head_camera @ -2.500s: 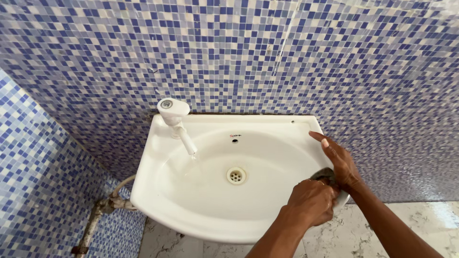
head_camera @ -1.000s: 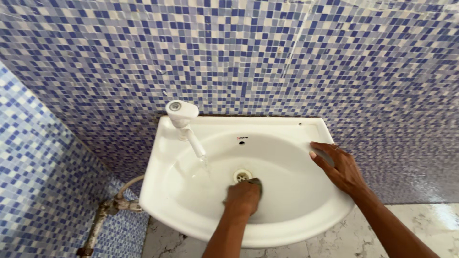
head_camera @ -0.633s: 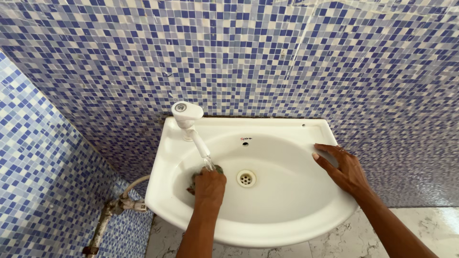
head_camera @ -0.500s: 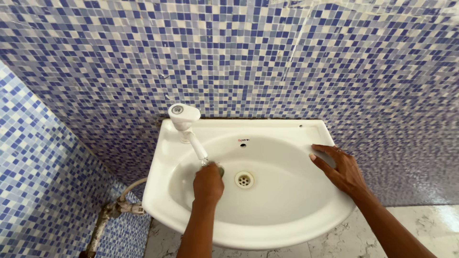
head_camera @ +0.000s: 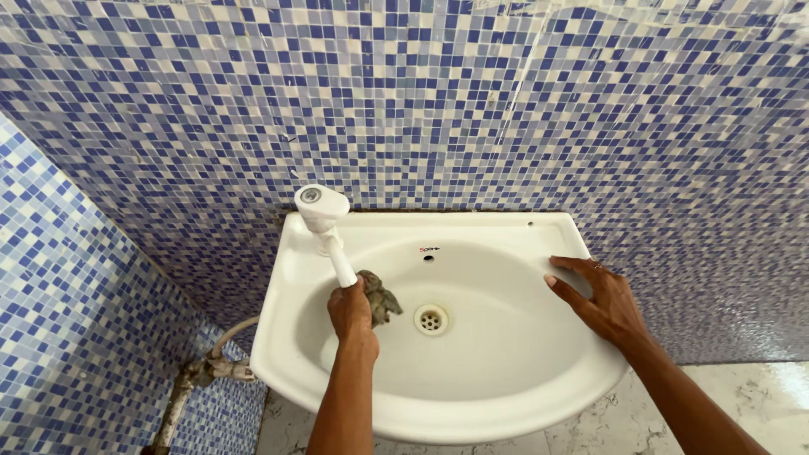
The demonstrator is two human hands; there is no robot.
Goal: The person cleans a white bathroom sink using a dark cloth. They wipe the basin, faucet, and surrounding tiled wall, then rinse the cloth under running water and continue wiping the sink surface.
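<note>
Two hands work at a white sink (head_camera: 472, 404). Nearest, the left hand (head_camera: 350, 310) reaches in from six o'clock, fingers curled around a grey-green scrub pad (head_camera: 379, 297) pressed into the basin just below the white tap (head_camera: 324, 221). At three o'clock, the right hand (head_camera: 600, 297) lies spread flat on the rim.

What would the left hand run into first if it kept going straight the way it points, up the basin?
Probably the white tap spout: the left hand, gripping a grey scrubbing rag, already sits right at its tip; whether they touch is unclear.
</note>
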